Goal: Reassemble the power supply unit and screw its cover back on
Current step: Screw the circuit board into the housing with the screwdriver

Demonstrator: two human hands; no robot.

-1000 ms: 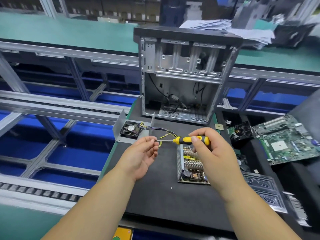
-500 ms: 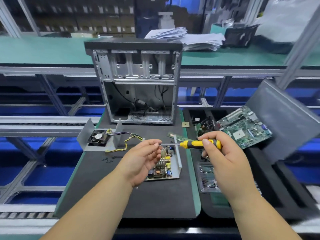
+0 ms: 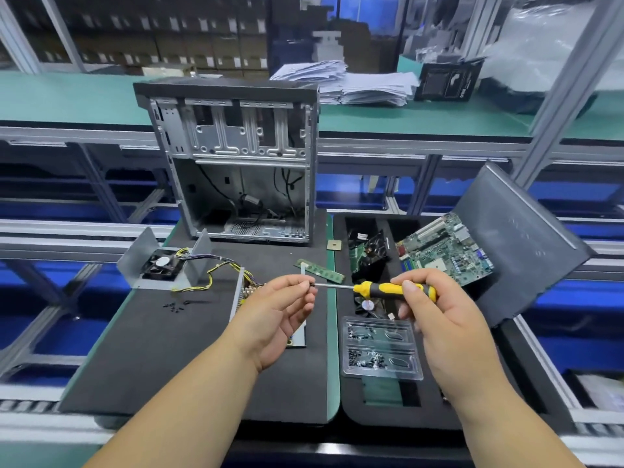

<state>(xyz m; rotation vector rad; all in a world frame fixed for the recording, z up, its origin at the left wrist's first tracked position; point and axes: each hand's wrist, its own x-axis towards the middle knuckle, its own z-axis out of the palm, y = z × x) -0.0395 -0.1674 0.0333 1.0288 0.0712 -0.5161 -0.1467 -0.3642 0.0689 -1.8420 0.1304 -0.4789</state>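
My right hand (image 3: 439,319) grips the yellow-and-black screwdriver (image 3: 393,289), held level over the bench with its shaft pointing left. My left hand (image 3: 280,312) pinches the tip of that shaft between thumb and fingers; whether a screw sits there I cannot tell. Beneath my left hand lies the open power supply board (image 3: 243,292) in its metal tray, mostly hidden. Its grey metal cover with the black fan (image 3: 161,265) lies to the left, joined by yellow and black wires. Several loose black screws (image 3: 175,306) lie on the mat in front of the cover.
An empty PC case (image 3: 236,157) stands at the back of the black mat (image 3: 169,359). A RAM stick (image 3: 319,271) and a CPU chip (image 3: 333,244) lie near it. Right are a clear screw tray (image 3: 381,349), a motherboard (image 3: 445,251) and a grey side panel (image 3: 520,238).
My view has swung right, so the case and mat sit further left in the picture. Both hands keep the same hold on the screwdriver, now over the gap between the two mats.
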